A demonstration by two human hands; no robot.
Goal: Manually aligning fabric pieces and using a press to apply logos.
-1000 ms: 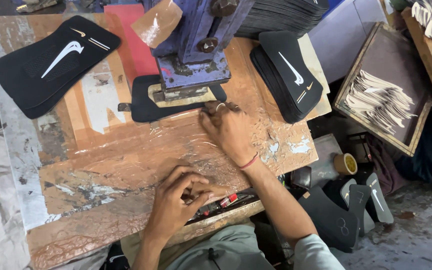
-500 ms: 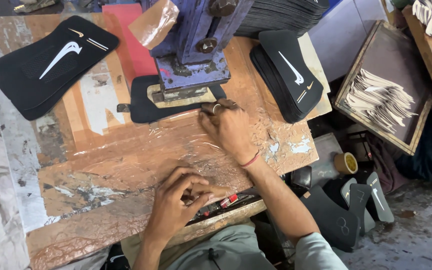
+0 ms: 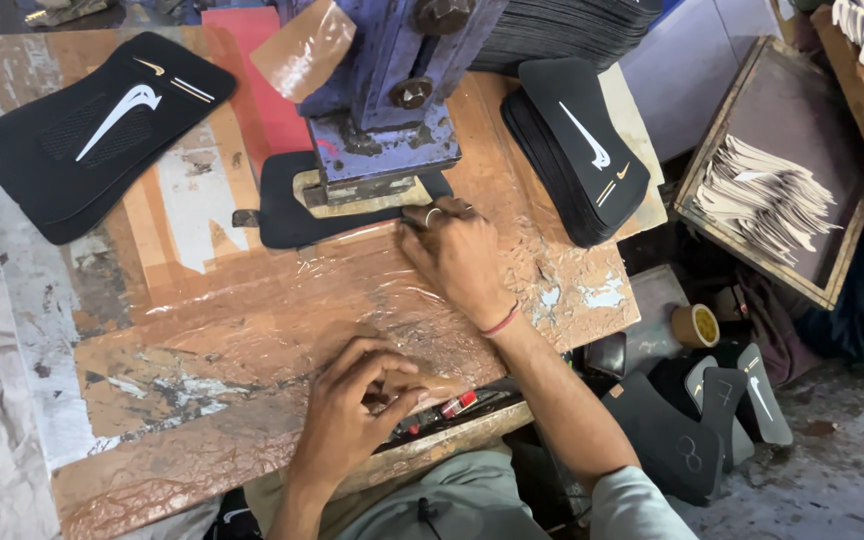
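black fabric panel, blue press, brown worktable

Little differs. The right hand sits a touch closer to the blue metal press at 12 o'clock, fingertips against the flat black fabric piece. The left hand curls slightly tighter at 6 o'clock.

press on workpiece, stacks flanking

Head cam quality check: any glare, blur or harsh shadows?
Head view: soft even daylight, no harsh shadows; glare patches on the crinkled plastic film over the table; right hand and left hand sharp, no motion blur; slight wide-angle stretch toward the edges.
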